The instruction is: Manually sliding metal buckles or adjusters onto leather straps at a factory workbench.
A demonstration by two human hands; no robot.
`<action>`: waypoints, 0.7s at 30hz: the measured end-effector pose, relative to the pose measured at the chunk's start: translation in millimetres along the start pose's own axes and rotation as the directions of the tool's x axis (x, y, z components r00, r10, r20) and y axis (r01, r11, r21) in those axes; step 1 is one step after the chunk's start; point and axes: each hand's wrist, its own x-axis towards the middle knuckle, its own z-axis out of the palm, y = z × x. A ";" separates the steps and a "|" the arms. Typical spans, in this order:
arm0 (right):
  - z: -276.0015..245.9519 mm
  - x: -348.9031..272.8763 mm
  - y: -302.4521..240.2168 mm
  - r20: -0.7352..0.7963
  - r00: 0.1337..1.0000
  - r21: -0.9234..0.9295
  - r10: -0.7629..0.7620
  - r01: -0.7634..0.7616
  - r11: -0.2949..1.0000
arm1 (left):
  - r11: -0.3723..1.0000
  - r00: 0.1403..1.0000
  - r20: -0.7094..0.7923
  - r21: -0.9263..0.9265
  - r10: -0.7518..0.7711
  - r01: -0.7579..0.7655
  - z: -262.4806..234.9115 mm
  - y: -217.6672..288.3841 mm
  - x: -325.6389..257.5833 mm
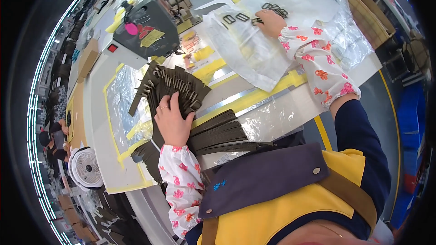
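Observation:
My left hand [171, 120] lies with fingers spread over a bundle of dark olive webbing straps [175, 81], which carry a row of metal buckles. My right hand [271, 22] reaches to the far side of the table, its fingertips closed on a dark slide buckle [256, 21]. Beside it more slide buckles [276, 10] lie in a small heap on white plastic sheeting. Two single buckles, one an oblong ring [229, 19], lie apart to the left. A second stack of olive straps [213, 131] sits at the table's near edge.
A grey sewing machine [147, 29] with a red switch stands beyond the straps. Yellow tape and metal strips [254, 102] cross the table [102, 131]. On the left are a white fan [87, 168] and another person [56, 140]. A cardboard box [368, 16] stands at far right.

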 end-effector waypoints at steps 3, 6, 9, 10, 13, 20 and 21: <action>15.9 3.3 5.7 -0.022 0.996 -0.079 -0.085 0.083 0.993 | 0.996 0.997 0.010 -0.028 0.082 -0.082 5.7 -10.0 11.9; 16.9 6.7 3.9 -0.015 0.993 -0.142 -0.118 0.115 0.983 | 1.000 0.998 0.054 0.015 -0.022 0.022 8.2 -20.6 9.1; 8.5 7.5 -0.9 0.027 0.998 -0.098 -0.062 0.064 0.993 | 0.984 0.983 -0.054 -0.047 -0.174 0.172 12.4 -37.0 -3.5; 4.6 6.0 -2.0 0.036 0.999 -0.043 -0.041 0.042 0.998 | 0.981 0.978 -0.073 -0.022 -0.195 0.194 14.8 -42.4 -7.3; -12.8 -1.6 -6.2 -0.067 0.992 0.067 -0.109 0.114 0.991 | 0.969 0.961 -0.129 -0.013 -0.245 0.245 11.0 -48.5 -5.9; -49.2 -44.6 -81.1 0.124 0.973 0.726 -0.195 0.045 0.687 | 0.984 0.945 -0.323 -0.176 -0.057 -0.001 -0.1 -26.1 -6.3; -52.8 -54.1 -92.9 0.297 0.922 0.831 -0.249 -0.121 0.543 | 0.952 0.959 -0.278 -0.305 -0.053 -0.036 -6.2 -15.6 -9.0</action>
